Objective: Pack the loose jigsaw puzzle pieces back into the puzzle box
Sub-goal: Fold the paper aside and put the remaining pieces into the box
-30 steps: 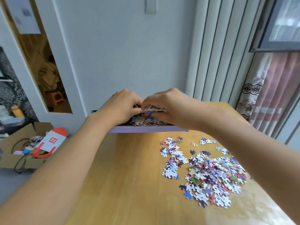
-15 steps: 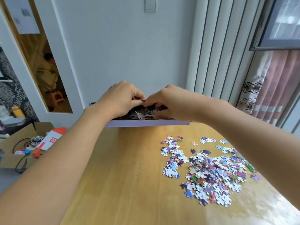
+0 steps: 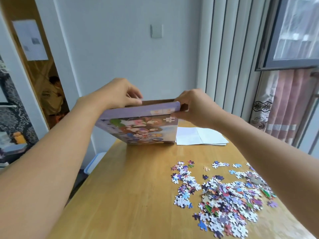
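Note:
The purple puzzle box [image 3: 138, 116] with a cartoon picture on its face stands tilted up on its far edge at the back of the wooden table [image 3: 131, 190]. My left hand [image 3: 117, 95] grips its top rim on the left. At the top right corner my right hand [image 3: 193, 106] pinches the box. Its inside faces away from me, so the pieces in it are hidden. A heap of loose jigsaw pieces [image 3: 224, 192] lies on the table at the front right, well apart from the box.
A folded white paper sheet [image 3: 198, 136] lies on the table behind and right of the box. The wall and vertical blinds stand close behind. A curtain hangs at the right. A person is seen through the doorway at the left. The table's left edge drops to the floor.
The box lay flat with both hands reaching into it; now both hands have tipped it up by its near rim, picture side toward me. The view has tilted downward.

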The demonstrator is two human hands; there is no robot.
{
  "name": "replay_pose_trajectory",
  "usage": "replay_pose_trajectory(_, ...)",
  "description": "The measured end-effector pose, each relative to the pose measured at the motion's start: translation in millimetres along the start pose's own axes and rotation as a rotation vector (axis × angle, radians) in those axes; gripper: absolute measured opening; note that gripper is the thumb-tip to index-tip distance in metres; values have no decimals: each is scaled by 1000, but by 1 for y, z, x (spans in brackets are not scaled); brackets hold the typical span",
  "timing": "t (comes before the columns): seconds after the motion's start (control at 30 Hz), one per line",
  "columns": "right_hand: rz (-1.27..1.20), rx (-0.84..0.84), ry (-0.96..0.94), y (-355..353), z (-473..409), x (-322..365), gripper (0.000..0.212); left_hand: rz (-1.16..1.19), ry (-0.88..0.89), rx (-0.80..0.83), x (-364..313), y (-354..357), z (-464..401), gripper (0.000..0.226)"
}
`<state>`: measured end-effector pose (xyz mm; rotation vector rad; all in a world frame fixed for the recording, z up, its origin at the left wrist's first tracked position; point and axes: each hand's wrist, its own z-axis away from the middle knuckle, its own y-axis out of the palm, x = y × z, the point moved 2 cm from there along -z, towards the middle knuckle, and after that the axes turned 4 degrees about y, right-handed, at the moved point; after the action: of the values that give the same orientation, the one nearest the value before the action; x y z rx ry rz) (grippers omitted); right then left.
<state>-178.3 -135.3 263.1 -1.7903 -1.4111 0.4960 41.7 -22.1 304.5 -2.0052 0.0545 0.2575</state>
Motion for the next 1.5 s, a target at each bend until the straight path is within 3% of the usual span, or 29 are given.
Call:
replay_pose_trajectory(0.1,-131,-124,65,2,-19,-2,14,65,-55,-560,10,-32,11,48)
replay_pose_trajectory(0.17,-159,-145,88,7,-33,3,11,56,-33,-702,4,-39,21,46)
replay_pose_trajectory(0.23,-147,-187,83,12,-45,6,13,10,28,-596,-3,-28,23,40)
replay_pose_trajectory(0.3,-191,-244,73,10,-55,8,14,-69,72,-455,-7,-11,25,56)
replay_pose_trajectory(0.4,-69,-156,-15,8,-63,12,19,-182,92,-385,-1,1,25,81)
replay_pose_trajectory(0.43,-45,-128,-39,7,-61,14,21,-201,94,-385,0,1,27,77)
replay_pose_trajectory(0.5,-60,-72,-71,7,-54,17,19,-213,88,-390,2,-4,28,47)
replay_pose_trajectory(0.6,-28,76,-131,17,-32,21,13,-288,76,-126,2,1,32,16)
replay_pose_trajectory(0.73,36,269,-144,51,9,22,7,-328,72,294,-6,45,54,18)
replay_pose_trajectory(0.93,116,469,-145,95,61,19,18,-335,102,448,-8,116,85,37)
replay_pose_trajectory(1.03,-167,548,-11,99,81,8,16,-307,111,525,-9,146,101,33)
replay_pose_trajectory(1.1,-373,380,182,101,85,-16,8,-262,105,610,-9,166,110,30)
replay_pose_trajectory(1.17,-362,246,377,114,85,-53,18,-154,46,718,-5,184,118,33)
replay_pose_trajectory(1.3,-203,524,619,157,93,-105,36,3,1,677,-2,196,115,33)
replay_pose_trajectory(1.4,-272,669,648,181,98,-110,57,32,-16,481,-4,193,108,25)
replay_pose_trajectory(1.5,-230,765,557,199,100,-107,67,-37,-22,296,-3,197,107,26)
